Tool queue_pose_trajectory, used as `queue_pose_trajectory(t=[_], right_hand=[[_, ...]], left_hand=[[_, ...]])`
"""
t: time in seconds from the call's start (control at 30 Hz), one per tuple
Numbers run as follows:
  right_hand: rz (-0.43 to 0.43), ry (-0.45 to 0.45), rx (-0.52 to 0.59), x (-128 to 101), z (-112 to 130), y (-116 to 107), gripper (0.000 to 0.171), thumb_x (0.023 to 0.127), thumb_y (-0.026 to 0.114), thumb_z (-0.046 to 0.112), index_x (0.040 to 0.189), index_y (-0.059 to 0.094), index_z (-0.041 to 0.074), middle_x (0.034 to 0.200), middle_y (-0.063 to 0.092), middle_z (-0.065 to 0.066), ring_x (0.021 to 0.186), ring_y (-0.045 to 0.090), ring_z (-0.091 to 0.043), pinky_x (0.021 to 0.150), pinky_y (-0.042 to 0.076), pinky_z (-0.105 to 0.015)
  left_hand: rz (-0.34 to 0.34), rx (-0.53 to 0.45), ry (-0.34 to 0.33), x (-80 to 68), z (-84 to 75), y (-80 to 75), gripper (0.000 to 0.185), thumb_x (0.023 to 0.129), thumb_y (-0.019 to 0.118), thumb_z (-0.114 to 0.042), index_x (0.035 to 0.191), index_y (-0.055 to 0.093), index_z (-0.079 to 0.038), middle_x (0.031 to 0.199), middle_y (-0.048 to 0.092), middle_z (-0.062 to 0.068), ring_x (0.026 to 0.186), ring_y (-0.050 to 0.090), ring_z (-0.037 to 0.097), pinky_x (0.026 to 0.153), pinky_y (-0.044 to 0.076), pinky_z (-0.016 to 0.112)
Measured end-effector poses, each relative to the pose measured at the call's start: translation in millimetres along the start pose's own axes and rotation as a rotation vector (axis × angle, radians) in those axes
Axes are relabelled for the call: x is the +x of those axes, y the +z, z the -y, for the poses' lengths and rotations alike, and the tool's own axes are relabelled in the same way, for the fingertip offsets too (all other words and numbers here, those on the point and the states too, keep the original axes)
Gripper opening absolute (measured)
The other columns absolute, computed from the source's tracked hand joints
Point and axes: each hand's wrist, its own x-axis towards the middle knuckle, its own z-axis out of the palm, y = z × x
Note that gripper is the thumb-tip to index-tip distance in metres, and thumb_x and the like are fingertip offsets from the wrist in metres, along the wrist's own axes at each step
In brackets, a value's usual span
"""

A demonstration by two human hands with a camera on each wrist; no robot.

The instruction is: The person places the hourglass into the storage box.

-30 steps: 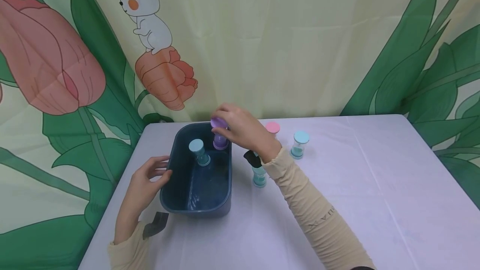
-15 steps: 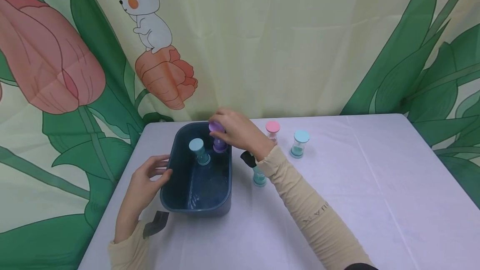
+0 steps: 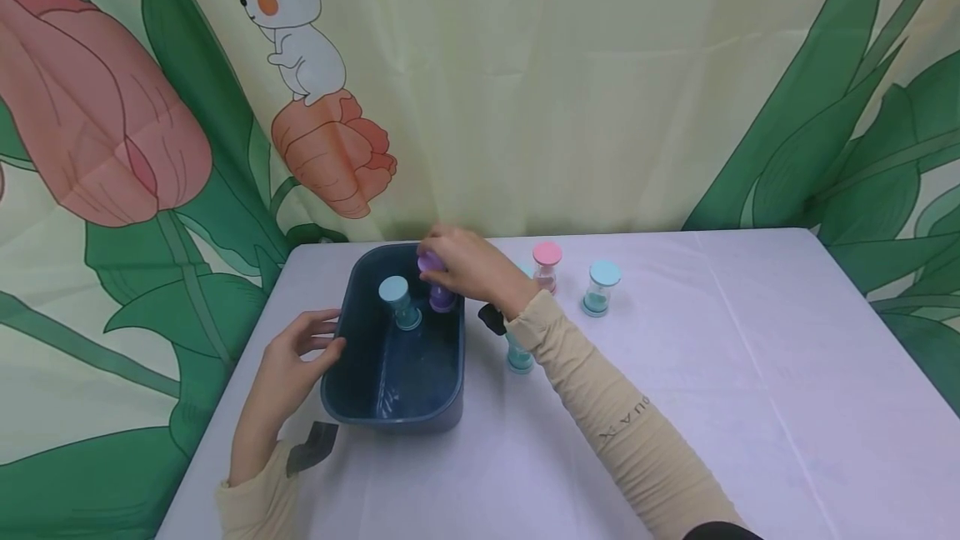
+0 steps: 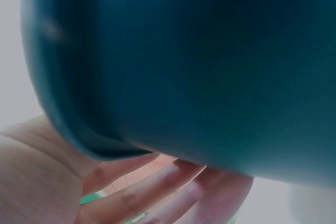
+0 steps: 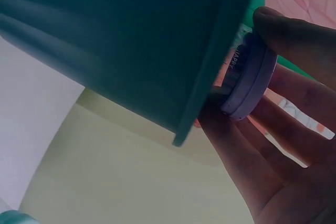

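Head view showing a white table [image 3: 675, 373] in front of a leafy printed curtain [image 3: 600, 82], with a dark blue tub [image 3: 360, 390] standing near the left edge. Holding a purple sand timer [image 3: 438, 294] by its cap with the right hand [image 3: 468, 269], fingers curled and pinching the cap from above. Resting upright in the far right corner of the tub, just inside the wall, that timer. Standing upright beside it in the tub, a light blue sand timer [image 3: 397, 303], near but apart. Touching the tub's left wall with the left hand [image 3: 288, 373], fingers nearly straight and slightly spread, thumb against the rim.

Standing outside the tub, just right of it and partly hidden by the right sleeve [image 3: 600, 423], a teal sand timer [image 3: 519, 354]. Standing farther back on the table, a pink sand timer [image 3: 547, 266] and, just to its right, another pale blue sand timer [image 3: 600, 287], both upright and well apart from the tub.

Filling most of the left wrist view, the tub's outer wall [image 4: 199, 61], with straight fingers [image 4: 142, 195] lying under its curved edge. Showing in the right wrist view, the purple cap [image 5: 251, 80] pressed close to the tub's rim [image 5: 205, 93], with fingertips [image 5: 294, 30] clamped around the cap's edge.
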Motion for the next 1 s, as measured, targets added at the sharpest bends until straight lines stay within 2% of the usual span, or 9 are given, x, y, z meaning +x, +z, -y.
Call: queue_pose_trajectory(t=[0.33, 0.67, 1.0], right_hand=[[0.046, -0.036, -0.053, 3.9, -1.4, 9.2, 0.033, 0.09, 0.074, 0.022, 0.118, 0.07, 0.005, 0.111, 0.066, -0.011, 0.1, 0.064, -0.021, 0.089, 0.057, -0.028], [0.094, -0.03, -0.08, 6.9, -2.8, 18.4, 0.032, 0.09, 0.074, 0.022, 0.118, 0.07, 0.007, 0.113, 0.067, -0.01, 0.1, 0.065, -0.021, 0.091, 0.056, -0.029], [0.114, -0.036, -0.141, 7.8, -0.9, 24.4, 0.025, 0.089, 0.075, 0.022, 0.111, 0.073, 0.01, 0.106, 0.067, -0.006, 0.093, 0.065, -0.018, 0.086, 0.057, -0.03]], left_hand=[[-0.003, 0.016, 0.006, 0.4, 3.6, 1.3, 0.046, 0.097, 0.065, -0.021, 0.139, 0.052, -0.007, 0.133, 0.059, 0.02, 0.116, 0.062, 0.038, 0.09, 0.056, 0.051], [-0.002, 0.018, 0.0, 0.5, 3.9, 1.6, 0.045, 0.096, 0.065, -0.018, 0.138, 0.052, -0.007, 0.133, 0.06, 0.02, 0.115, 0.063, 0.037, 0.09, 0.057, 0.051], [-0.006, 0.025, 0.008, 0.6, 3.7, 2.1, 0.045, 0.097, 0.064, -0.018, 0.138, 0.052, -0.007, 0.133, 0.06, 0.02, 0.115, 0.063, 0.037, 0.09, 0.056, 0.052]])
